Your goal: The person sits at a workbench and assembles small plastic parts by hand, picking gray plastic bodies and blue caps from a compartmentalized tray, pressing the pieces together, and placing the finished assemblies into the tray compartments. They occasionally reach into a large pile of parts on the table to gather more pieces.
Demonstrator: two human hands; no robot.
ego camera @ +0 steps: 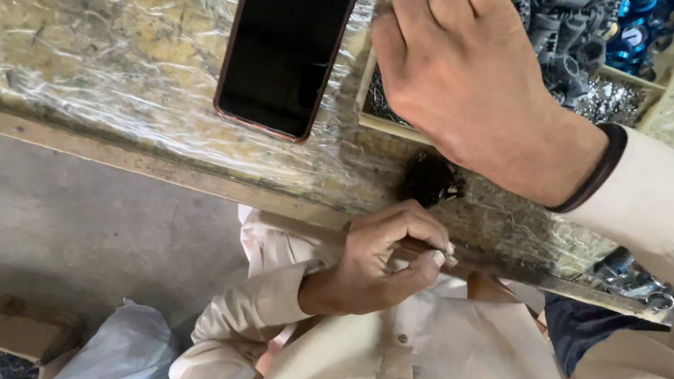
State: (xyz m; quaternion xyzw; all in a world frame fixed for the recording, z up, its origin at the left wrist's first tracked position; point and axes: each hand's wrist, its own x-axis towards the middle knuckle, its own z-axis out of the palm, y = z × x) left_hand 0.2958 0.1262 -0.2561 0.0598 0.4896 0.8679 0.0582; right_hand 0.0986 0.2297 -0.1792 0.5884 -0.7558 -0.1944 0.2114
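My right hand [463, 68] is reaching fwd into the wooden tray [379, 122], fingers curled down among the grey plastic parts [565, 38]; can't tell if it's got one, fingertips hidden. Left hand [375, 263] is down by the table edge [143, 161], close to my chest, thumb & forefinger pinching a small metal piece [447, 251]. Black phone [287, 38] lies face up just left of my right hand, on the plastic-wrapped tabletop. Dark clump [432, 180] sits btwn both hands. Blue parts [643, 30] beyond the right wrist.

A plastic-wrapped wooden workbench [98, 40] stands over a grey concrete floor [50, 223], in soft, even light.
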